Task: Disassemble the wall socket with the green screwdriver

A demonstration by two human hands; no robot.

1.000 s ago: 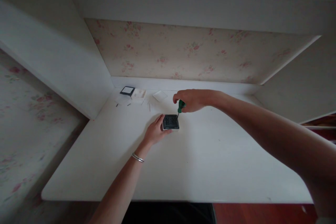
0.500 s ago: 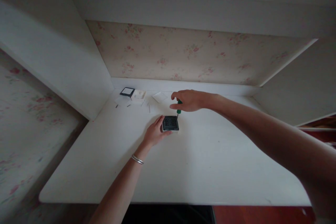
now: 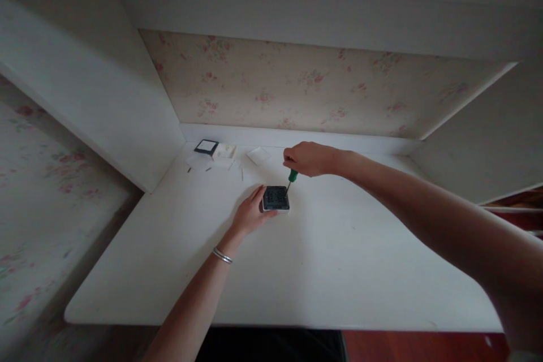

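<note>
A small dark square switch module (image 3: 276,198) lies on the white desk (image 3: 339,260), back side up. My left hand (image 3: 250,212) rests against its left edge, fingers curled around it, a silver bracelet on the wrist. My right hand (image 3: 309,159) is closed round a green-handled screwdriver (image 3: 292,175), whose tip points down onto the module's upper right corner.
At the desk's back left lie a dark-framed square plate (image 3: 206,147), a white box part (image 3: 224,151), a white square cover (image 3: 258,155) and several small screws (image 3: 207,169). A white side panel rises on the left and flowered wallpaper covers the back wall.
My right hand has shifted slightly on the screwdriver, turning it on the spot. My left hand and the module have stayed put.
</note>
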